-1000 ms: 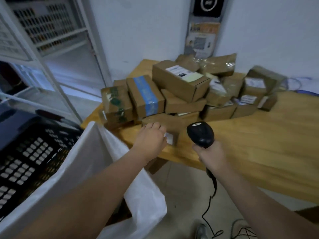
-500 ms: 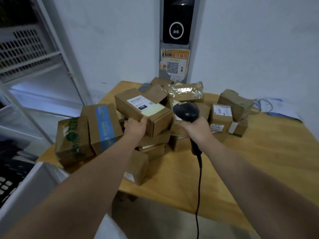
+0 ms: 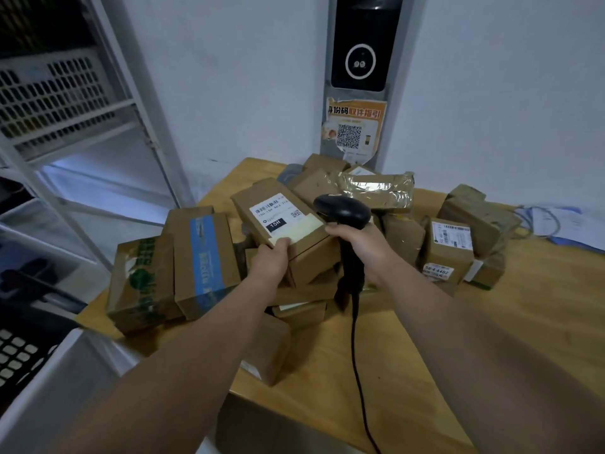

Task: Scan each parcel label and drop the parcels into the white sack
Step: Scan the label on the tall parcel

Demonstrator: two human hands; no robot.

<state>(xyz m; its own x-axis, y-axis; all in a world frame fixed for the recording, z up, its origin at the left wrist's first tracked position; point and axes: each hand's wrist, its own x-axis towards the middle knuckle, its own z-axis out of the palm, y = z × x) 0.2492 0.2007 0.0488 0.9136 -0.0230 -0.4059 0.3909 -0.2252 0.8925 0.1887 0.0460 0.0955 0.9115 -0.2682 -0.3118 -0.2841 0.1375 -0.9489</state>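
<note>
Centre frame: L hand (image 3: 273,262), fingers curled round near end of labelled parcel (image 3: 288,253) atop pile (image 3: 203,263); R hand (image 3: 357,244) wrapped round scanner (image 3: 342,211) beside label (image 3: 278,213). Scan pending, most parcels unsorted on table (image 3: 491,355). White sack (image 3: 49,388) lower left, contents unseen.

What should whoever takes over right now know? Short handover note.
Left hand holds the labelled box by its near end, label up, at the top of the pile. Right hand grips the scanner, head beside that label. Other parcels lie heaped on the table; white sack at lower left, contents hidden. Done: box in hand. Left: scan it, drop it in the sack, then the rest.
</note>
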